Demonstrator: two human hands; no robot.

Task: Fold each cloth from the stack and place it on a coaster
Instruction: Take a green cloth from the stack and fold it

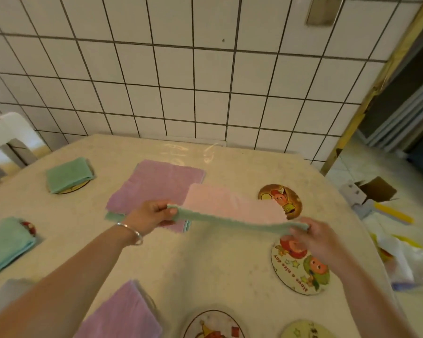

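I hold a pink cloth with a green underside stretched in the air above the table. My left hand pinches its left corner, my right hand its right corner. Behind it lies the stack of cloths, purple on top with green edges showing below. Bare round picture coasters lie at the right, under my right hand, and at the front edge. Folded green cloths rest on coasters at far left and left. A folded purple cloth covers a front coaster.
The pale table stands against a white tiled wall. A white plastic chair is at the far left. On the floor to the right lie a cardboard box, a yellow tool and plastic bags.
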